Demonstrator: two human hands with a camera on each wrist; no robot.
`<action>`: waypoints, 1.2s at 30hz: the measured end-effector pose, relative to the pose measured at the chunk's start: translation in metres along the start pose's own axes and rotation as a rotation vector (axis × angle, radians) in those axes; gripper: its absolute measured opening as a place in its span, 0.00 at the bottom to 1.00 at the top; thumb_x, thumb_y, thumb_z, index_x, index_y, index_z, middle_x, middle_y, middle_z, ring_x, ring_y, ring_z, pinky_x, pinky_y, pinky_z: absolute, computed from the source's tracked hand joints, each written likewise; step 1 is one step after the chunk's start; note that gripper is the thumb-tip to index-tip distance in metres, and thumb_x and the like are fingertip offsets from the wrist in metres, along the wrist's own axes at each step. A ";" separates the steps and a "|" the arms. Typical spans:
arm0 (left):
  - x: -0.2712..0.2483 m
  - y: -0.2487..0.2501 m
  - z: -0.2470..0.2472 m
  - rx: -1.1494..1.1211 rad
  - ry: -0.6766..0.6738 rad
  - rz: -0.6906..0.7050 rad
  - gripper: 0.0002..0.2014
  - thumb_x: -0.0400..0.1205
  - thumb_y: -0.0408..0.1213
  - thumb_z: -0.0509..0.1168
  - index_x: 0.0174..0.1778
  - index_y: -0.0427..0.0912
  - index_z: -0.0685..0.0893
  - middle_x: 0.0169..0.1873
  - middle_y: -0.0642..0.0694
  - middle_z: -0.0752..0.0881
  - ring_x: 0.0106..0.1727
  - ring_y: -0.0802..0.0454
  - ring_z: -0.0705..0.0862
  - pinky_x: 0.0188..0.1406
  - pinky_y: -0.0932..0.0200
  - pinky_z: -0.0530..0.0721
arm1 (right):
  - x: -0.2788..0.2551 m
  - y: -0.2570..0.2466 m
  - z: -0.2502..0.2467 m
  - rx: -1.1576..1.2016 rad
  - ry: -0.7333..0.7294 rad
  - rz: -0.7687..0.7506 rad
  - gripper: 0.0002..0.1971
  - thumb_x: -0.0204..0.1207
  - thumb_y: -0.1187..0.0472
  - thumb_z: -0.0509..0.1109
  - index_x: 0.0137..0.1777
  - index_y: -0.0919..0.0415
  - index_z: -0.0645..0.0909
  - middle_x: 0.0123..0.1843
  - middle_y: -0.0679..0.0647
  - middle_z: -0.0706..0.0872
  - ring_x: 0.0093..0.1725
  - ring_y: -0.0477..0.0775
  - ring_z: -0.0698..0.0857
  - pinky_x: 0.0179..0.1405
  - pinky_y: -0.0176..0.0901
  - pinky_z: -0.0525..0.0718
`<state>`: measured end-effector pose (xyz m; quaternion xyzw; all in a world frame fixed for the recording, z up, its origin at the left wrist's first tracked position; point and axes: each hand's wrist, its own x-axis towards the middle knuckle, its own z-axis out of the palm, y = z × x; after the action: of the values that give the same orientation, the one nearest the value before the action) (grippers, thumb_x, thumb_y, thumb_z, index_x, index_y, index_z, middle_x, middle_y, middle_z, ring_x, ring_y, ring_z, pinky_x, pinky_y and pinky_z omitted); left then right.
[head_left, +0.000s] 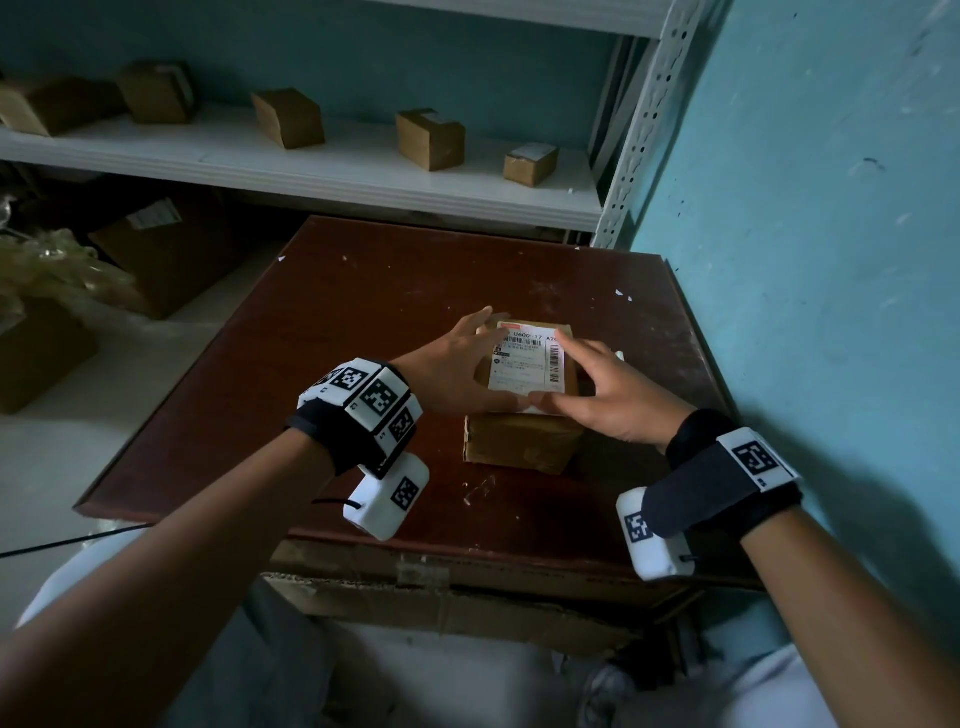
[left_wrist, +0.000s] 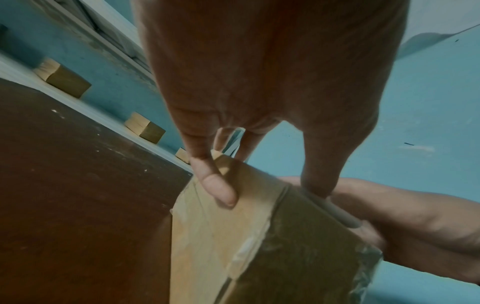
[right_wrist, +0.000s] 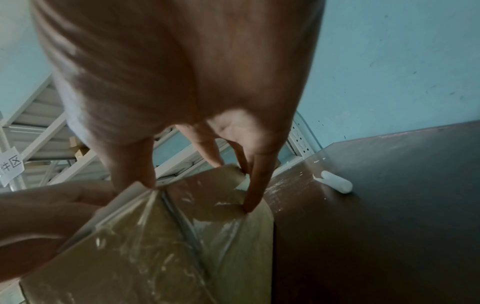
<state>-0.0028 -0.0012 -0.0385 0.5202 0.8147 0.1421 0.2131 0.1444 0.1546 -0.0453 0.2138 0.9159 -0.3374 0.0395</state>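
Note:
A brown taped cardboard box with a white shipping label on top stands on the dark red-brown table. My left hand holds its left side, thumb on the near top edge and fingers down the left face. On the opposite side my right hand holds the box, thumb beside the left thumb, index finger on the label, and the other fingertips on the taped right face. The box rests on the table.
A small white cylinder lies on the table just right of the box. A white metal shelf behind the table carries several small cardboard boxes. Larger cartons stand on the floor at left. A blue wall runs along the table's right edge.

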 end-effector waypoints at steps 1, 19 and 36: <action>-0.001 0.000 0.000 -0.007 -0.002 0.000 0.49 0.76 0.59 0.68 0.85 0.47 0.48 0.85 0.46 0.39 0.85 0.44 0.48 0.81 0.47 0.57 | -0.001 0.001 0.000 0.004 -0.004 -0.001 0.47 0.75 0.42 0.73 0.87 0.48 0.50 0.84 0.51 0.59 0.82 0.49 0.61 0.82 0.48 0.63; -0.008 0.006 -0.005 -0.048 -0.067 -0.015 0.53 0.73 0.57 0.72 0.86 0.49 0.45 0.84 0.48 0.35 0.85 0.44 0.49 0.80 0.44 0.59 | -0.008 0.000 -0.004 0.061 -0.036 -0.031 0.58 0.60 0.34 0.76 0.87 0.49 0.49 0.86 0.49 0.57 0.84 0.48 0.58 0.81 0.45 0.58; -0.006 -0.004 -0.017 -0.103 -0.128 -0.026 0.51 0.72 0.52 0.75 0.85 0.54 0.49 0.84 0.54 0.38 0.85 0.44 0.46 0.79 0.40 0.58 | -0.005 0.014 -0.013 0.169 -0.099 -0.057 0.58 0.57 0.38 0.80 0.86 0.45 0.54 0.86 0.45 0.57 0.83 0.45 0.58 0.81 0.42 0.57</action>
<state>-0.0118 -0.0080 -0.0245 0.5058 0.7978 0.1473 0.2931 0.1562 0.1704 -0.0426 0.1731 0.8869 -0.4245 0.0570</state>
